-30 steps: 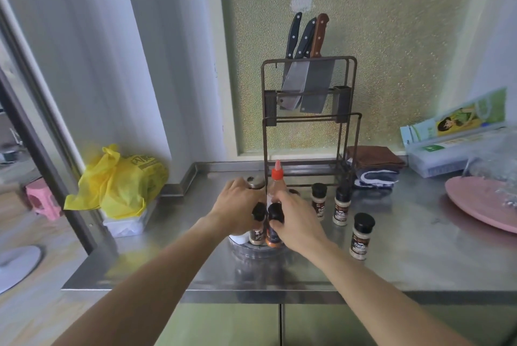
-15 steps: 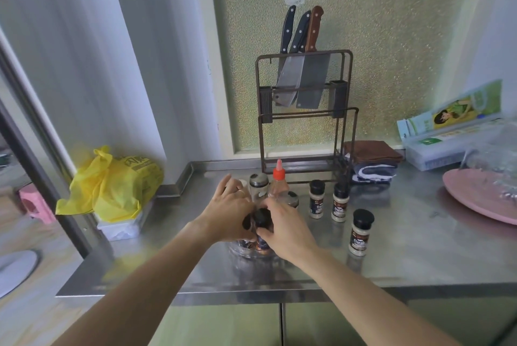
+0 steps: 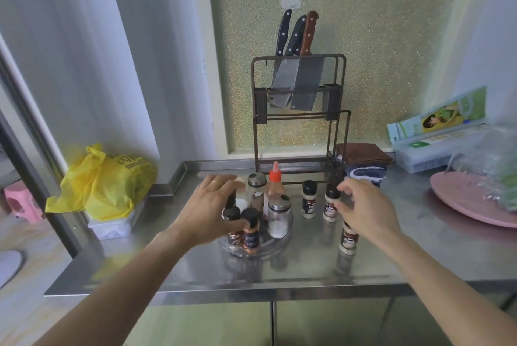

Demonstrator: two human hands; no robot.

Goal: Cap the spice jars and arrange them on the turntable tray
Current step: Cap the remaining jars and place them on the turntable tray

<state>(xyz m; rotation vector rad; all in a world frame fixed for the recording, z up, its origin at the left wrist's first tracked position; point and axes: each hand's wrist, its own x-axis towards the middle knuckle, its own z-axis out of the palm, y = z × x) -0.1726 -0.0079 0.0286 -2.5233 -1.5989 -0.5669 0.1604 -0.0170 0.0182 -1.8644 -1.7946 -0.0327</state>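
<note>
My left hand (image 3: 208, 207) rests over the near-left side of the turntable tray (image 3: 282, 243), fingers spread and lightly curled round the two black-capped jars (image 3: 242, 229) standing there; looks like it's steadying them, but I can't tell if it's a real grip or just contact. My right hand (image 3: 363, 210) is off the tray, thumb and fingers curled in toward the middle jar (image 3: 331, 203) of the three standing loose on the steel counter (image 3: 307, 270); near it or touching, not clearly clamped, so can't tell for sure.

Progress, as I judge it: roughly halfway. On the tray, under and just beyond my left hand: the 2 dark-capped jars, a chrome-lidded shaker (image 3: 278, 217) w/ white contents, a second chrome-lidded shaker (image 3: 256, 190) behind, and an orange squeeze bottle (image 3: 274, 184). Still off the tray: a jar (image 3: 309, 198) just left of my right hand, the one at my fingertips, and a jar (image 3: 348, 238) below my right wrist, partly hidden. Visible caps all look on; the hidden jar's top I can't see.

Labels: jars have dark panels w/ white print, too small and blurred to read. Yellow bag (image 3: 109, 180) far left of my left hand has dark characters, unreadable. Green box (image 3: 439, 121) far right: picture, text illegible.
</note>
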